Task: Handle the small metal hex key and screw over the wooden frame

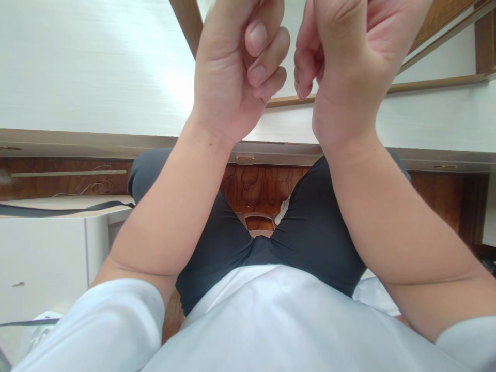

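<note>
White short-sleeved shirt [267, 320] fills the bottom of my head feed, closest to the lens, with dark trousers [318, 232] just past it, knees reaching under the near edge of the desk [96, 67].

Both forearms run up from the sleeves and over that near edge. On my monitor the left hand [238, 72] has its fingers curled in toward the palm; the right hand [349, 62] is bent at the wrist, its visible fingers folded too. They sit side by side, apart, with a narrow gap between them. The top of my view cuts both off, so I can't tell whether either one is gripping something.

Behind the hands I have a brown wooden frame [437, 84] at the desktop. One of its strips runs roughly along the near edge, a little in from it, toward the right end, where it meets a thicker wooden piece [486, 46]. A separate-looking wooden bar [186, 26] slants down behind the left hand; I can't see whether it joins the rest, or whether either hand touches the wood.

Under the near edge, about midway, I pick out a small brass-coloured drawer handle [245, 160]. Left of the legs stands a white cabinet [42, 258], a black strap [65, 209] lying across its top.
</note>
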`<state>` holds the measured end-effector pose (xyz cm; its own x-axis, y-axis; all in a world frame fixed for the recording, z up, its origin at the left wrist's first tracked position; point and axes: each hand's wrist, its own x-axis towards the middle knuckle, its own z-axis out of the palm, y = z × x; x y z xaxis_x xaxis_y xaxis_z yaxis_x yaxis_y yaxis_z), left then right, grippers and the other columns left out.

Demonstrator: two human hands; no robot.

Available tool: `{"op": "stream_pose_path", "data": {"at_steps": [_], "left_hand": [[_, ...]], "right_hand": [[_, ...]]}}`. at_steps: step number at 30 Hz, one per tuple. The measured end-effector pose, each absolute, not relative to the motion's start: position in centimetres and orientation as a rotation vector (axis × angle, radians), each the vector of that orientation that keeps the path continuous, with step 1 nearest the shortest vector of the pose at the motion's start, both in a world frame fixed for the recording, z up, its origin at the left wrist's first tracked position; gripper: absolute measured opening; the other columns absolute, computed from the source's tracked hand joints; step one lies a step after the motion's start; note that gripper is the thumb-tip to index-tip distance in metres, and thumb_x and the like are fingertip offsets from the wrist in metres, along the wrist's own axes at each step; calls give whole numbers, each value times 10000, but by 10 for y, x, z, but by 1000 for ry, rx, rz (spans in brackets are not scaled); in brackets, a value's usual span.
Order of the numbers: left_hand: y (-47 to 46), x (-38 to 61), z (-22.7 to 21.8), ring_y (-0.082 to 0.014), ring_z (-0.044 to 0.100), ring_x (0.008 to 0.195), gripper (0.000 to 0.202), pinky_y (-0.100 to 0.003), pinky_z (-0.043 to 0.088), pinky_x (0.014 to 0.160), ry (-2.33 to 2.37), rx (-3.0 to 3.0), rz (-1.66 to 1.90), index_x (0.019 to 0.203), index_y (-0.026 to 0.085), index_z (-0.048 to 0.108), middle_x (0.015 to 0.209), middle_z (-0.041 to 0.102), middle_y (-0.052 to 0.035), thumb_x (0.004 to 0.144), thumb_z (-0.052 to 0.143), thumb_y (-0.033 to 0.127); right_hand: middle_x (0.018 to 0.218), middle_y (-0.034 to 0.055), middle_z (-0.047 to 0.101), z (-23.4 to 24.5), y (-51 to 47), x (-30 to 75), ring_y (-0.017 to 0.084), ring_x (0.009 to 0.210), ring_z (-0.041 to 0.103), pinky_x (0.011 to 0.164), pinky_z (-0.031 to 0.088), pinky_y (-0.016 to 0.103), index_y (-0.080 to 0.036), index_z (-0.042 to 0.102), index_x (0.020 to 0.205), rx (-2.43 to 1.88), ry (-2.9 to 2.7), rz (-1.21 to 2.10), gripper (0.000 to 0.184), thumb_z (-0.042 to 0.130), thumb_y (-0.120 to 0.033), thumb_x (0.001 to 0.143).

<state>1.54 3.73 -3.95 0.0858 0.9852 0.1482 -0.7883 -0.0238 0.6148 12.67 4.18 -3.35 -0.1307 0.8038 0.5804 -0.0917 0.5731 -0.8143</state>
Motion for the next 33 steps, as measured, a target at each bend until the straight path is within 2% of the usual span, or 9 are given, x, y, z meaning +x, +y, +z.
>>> {"op": "stream_pose_path", "data": {"at_steps": [4, 7, 9, 12, 16, 20, 23, 25, 33], "left_hand": [[37, 16, -38, 20, 232, 414, 451, -193, 117, 443, 497, 676, 1485, 625, 202, 147, 580, 177, 34, 1053, 286, 226], [36, 17, -37, 29, 236, 397, 491, -184, 101, 443, 499, 645, 1494, 605, 197, 160, 575, 168, 29, 1080, 203, 312], [36, 17, -37, 31, 257, 389, 496, -174, 100, 436, 465, 632, 1494, 597, 191, 175, 566, 162, 28, 1079, 205, 300], [38, 17, -37, 30, 263, 374, 494, -166, 82, 431, 417, 600, 1486, 589, 197, 186, 567, 143, 30, 1076, 184, 285], [41, 17, -39, 22, 227, 373, 452, -175, 68, 425, 363, 574, 1486, 607, 220, 150, 576, 115, 39, 1043, 266, 194], [40, 16, -40, 15, 238, 372, 424, -182, 76, 430, 336, 585, 1466, 620, 243, 119, 591, 107, 33, 1017, 248, 167], [38, 15, -39, 19, 256, 389, 427, -180, 90, 447, 356, 624, 1461, 620, 227, 123, 586, 122, 31, 1024, 241, 159], [37, 15, -39, 18, 253, 404, 435, -182, 95, 448, 342, 632, 1471, 610, 225, 144, 575, 146, 37, 1008, 288, 124], [41, 15, -42, 20, 218, 408, 466, -188, 84, 467, 394, 660, 1471, 604, 231, 131, 598, 111, 27, 1066, 184, 262]], "right_hand": [[517, -63, 486, -31, 40, 125, -39, 508, 494, 496, 348, 73, -174, 423, 480, -595, -1532, 888, 517, 339, -138, 988], [510, -81, 463, -29, 38, 124, -43, 497, 472, 505, 360, 59, -173, 490, 500, -643, -1508, 918, 480, 433, -191, 976], [525, -80, 479, -29, 38, 124, -35, 502, 462, 510, 381, 63, -177, 504, 522, -672, -1516, 926, 456, 478, -214, 975], [541, -53, 486, -32, 41, 126, -19, 518, 466, 520, 396, 86, -183, 446, 510, -642, -1531, 848, 500, 384, -152, 1004], [535, -50, 491, -35, 46, 127, -2, 507, 447, 539, 438, 101, -186, 459, 515, -645, -1541, 811, 493, 496, -137, 1004], [490, -50, 405, -33, 45, 126, 8, 489, 440, 490, 397, 111, -193, 444, 498, -606, -1522, 850, 523, 410, -115, 1014], [509, -63, 447, -32, 42, 126, -8, 503, 445, 512, 404, 90, -180, 492, 506, -652, -1557, 883, 494, 476, -149, 999], [509, -53, 453, -33, 41, 126, -13, 504, 451, 509, 399, 87, -171, 492, 493, -608, -1558, 849, 530, 395, -121, 1011], [516, -55, 506, -35, 40, 128, -21, 512, 496, 502, 400, 64, -166, 506, 505, -590, -1604, 840, 522, 391, -120, 1012]]}}
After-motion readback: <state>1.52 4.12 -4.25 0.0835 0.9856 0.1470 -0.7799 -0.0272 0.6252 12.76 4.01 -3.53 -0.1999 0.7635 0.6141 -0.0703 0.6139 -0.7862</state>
